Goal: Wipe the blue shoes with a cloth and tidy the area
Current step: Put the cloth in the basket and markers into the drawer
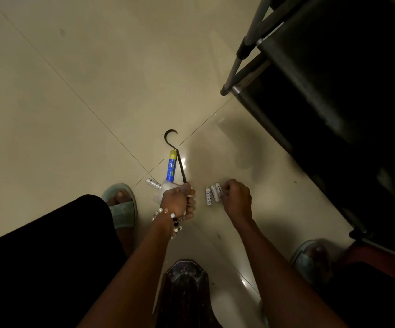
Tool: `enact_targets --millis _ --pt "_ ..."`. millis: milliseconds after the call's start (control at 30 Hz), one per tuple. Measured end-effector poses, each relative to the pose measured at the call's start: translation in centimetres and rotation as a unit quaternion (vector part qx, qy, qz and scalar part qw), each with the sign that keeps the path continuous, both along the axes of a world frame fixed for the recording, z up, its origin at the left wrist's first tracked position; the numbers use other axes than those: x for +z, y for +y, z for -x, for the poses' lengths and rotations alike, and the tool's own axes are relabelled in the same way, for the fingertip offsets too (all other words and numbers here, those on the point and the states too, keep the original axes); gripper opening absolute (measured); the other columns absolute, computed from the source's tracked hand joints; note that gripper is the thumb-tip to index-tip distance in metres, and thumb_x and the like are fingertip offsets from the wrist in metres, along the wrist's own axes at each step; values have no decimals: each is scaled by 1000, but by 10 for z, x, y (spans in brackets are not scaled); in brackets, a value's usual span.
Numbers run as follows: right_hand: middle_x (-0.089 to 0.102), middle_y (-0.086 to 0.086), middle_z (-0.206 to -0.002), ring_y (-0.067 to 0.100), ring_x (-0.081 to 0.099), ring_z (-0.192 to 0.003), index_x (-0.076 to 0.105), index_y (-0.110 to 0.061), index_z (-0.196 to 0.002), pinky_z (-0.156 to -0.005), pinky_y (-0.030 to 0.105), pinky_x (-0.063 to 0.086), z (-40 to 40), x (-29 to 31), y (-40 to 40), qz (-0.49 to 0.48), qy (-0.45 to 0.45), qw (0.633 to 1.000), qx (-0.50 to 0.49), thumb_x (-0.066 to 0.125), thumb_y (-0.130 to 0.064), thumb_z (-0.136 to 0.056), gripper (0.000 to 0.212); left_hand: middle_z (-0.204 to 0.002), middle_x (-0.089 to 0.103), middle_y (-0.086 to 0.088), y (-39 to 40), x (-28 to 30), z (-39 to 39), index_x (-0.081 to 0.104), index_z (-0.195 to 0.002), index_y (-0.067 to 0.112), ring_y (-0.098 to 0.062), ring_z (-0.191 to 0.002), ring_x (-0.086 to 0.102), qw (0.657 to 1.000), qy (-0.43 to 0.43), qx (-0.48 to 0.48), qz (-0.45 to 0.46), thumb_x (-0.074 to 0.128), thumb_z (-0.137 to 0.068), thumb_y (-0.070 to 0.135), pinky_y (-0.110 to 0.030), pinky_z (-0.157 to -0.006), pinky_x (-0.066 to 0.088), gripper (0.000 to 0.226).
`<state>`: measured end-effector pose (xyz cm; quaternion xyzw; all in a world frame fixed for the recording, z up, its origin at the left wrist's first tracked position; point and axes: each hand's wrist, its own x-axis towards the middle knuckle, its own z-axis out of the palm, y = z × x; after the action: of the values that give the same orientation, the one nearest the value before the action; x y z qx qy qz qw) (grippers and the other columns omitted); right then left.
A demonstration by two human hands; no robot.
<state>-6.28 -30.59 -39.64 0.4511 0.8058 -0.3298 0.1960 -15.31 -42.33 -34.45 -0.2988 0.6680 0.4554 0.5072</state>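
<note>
Gripping curved metal hook (177, 154), left hand (178, 202); right hand (236, 197) pinching cylindrical batteries (213, 194).

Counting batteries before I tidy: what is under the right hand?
Three white batteries lie at the right hand's fingertips, their near ends covered. Whether more hide beneath the palm cannot be seen.

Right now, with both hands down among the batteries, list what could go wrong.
1. The left hand already grips a hooked rod, a blue tube and a white cloth; one may slip.
2. The right hand pinches at three batteries; they could roll.
3. The lone battery beside the left slipper could be missed.
</note>
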Motion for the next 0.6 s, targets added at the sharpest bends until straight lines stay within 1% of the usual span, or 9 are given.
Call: enact_targets --millis 67,167,200,267,367,400,467,533,600 --pt "62 12 -104 27 57 -98 60 -5 -101 -77 29 42 2 -6 0 -17 -1 1000 8 66 -14 -84 19 -61 47 -7 -6 -6 -1 52 -74 8 -16 -44 41 1000 19 -2 8 44 -100 25 -23 -49 34 32" --pt "61 13 -105 28 56 -99 59 -4 -102 -75 30 39 1 -9 -2 -49 -8 996 68 56 -16 -90 18 -64 50 -8 -9 -11 -5 56 -81 7 -19 -51 45 1000 17 8 7 42 -101 35 -24 -49 37 37" --pt "61 13 -103 28 56 -97 60 -3 -100 -73 28 38 0 -8 -1 -51 -7 997 59 57 -16 -89 17 -66 50 -9 -9 -12 -7 55 -81 7 -19 -52 44 1000 8 20 -4 41 -101 36 -22 -48 34 38" --pt "65 11 -94 27 58 -88 62 -3 -89 -69 27 38 -1 -2 4 -29 -7 999 -22 64 -15 -81 14 -73 50 -13 -6 -13 -11 54 -80 8 -18 -55 43 999 -12 45 -25 39 -101 40 -19 -46 31 41" --pt "65 6 -72 19 59 -64 63 -11 -71 -64 33 53 2 27 5 153 47 969 -186 72 -11 -74 10 -63 49 -7 1 -13 -14 52 -73 10 -17 -48 42 997 -20 67 -36 36 -100 48 -16 -42 31 49" --pt "64 4 -67 17 59 -58 64 -12 -71 -62 34 56 1 39 3 227 66 952 -196 75 -10 -74 12 -57 48 -3 4 -12 -14 51 -69 11 -15 -44 41 997 -18 69 -37 35 -99 50 -16 -41 32 52" --pt "64 4 -64 14 60 -57 67 -12 -74 -57 29 56 -5 60 -4 321 74 932 -151 78 -13 -73 11 -52 53 -1 9 -14 -13 53 -65 11 -16 -43 49 998 3 62 -15 36 -99 49 -22 -46 42 54" --pt "67 5 -68 14 62 -58 68 -14 -73 -56 27 55 -11 62 -9 293 82 939 -159 77 -18 -76 10 -51 53 -2 9 -14 -13 54 -68 10 -19 -44 50 997 -22 77 -15 42 -98 48 -25 -47 42 50" --pt "68 8 -74 18 64 -64 66 -13 -76 -63 31 56 -12 46 -9 170 86 965 -179 72 -16 -82 9 -49 45 -1 6 -13 -16 50 -67 10 -16 -39 40 993 -61 95 -16 46 -97 46 -19 -44 34 47"
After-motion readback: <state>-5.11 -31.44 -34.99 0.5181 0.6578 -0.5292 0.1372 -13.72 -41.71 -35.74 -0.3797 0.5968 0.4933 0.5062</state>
